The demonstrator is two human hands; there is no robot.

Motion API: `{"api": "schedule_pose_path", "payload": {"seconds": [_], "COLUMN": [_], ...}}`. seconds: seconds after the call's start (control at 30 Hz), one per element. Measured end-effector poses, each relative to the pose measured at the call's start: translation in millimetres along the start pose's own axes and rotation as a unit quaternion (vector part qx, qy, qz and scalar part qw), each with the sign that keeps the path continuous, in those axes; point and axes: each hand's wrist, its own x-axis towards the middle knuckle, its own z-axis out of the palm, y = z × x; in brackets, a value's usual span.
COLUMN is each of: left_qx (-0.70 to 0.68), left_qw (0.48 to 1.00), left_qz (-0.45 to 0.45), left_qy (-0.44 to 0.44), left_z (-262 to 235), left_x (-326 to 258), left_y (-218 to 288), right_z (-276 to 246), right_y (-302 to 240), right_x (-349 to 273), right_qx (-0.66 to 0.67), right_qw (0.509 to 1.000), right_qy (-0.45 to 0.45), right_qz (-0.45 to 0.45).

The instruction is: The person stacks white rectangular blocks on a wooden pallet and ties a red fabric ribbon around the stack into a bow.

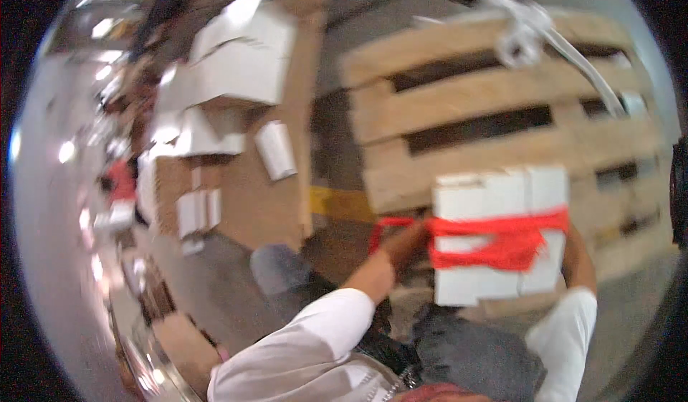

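A bundle of white flat boxes point(494, 287), bound around with red stretchy wrap point(502, 224), is held up in front of me over the near side of the pallet. My left hand point(410, 244) grips its left side. On the opposite side, my right hand point(572, 248) presses against the edge, with most fingers hidden behind the bundle. A loose loop of red wrap point(393, 221) hangs beside my left hand. Motion blur softens the details.
A slatted wooden pallet point(459, 104) fills the right, with tangled white strapping point(519, 44) on it. At left stands a large brown cardboard surface point(251, 208) bearing white cartons point(247, 65). Yellow point(344, 203) shows between them. A person in red point(120, 180) is far off left.
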Motion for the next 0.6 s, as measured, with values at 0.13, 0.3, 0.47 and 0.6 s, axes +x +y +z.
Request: {"api": "schedule_pose_path", "payload": {"seconds": [0.13, 0.3, 0.47, 0.6], "left_qx": [0.005, -0.042, -0.051, -0.035], "left_qw": [1.0, 0.999, 0.998, 0.998], "left_qz": [0.0, -0.019, -0.026, -0.037], "left_qy": [-0.009, 0.013, 0.017, 0.035], "left_z": [-18.2, -11.9, -11.7, -15.9], "left_x": [12.8, -1.2, 3.1, -5.8], "left_y": [18.7, 7.1, 13.0, 14.9], "right_z": [-4.5, 0.2, -7.5, -5.2], "right_y": [34.4, 33.3, 38.5, 28.8], "right_x": [0.3, 22.8, 34.1, 47.7], "right_qx": [0.005, -0.055, -0.088, -0.104], "right_qw": [1.0, 0.998, 0.995, 0.993], "right_qy": [0.01, -0.025, -0.035, -0.035], "right_qz": [0.0, -0.01, -0.026, -0.04]}}
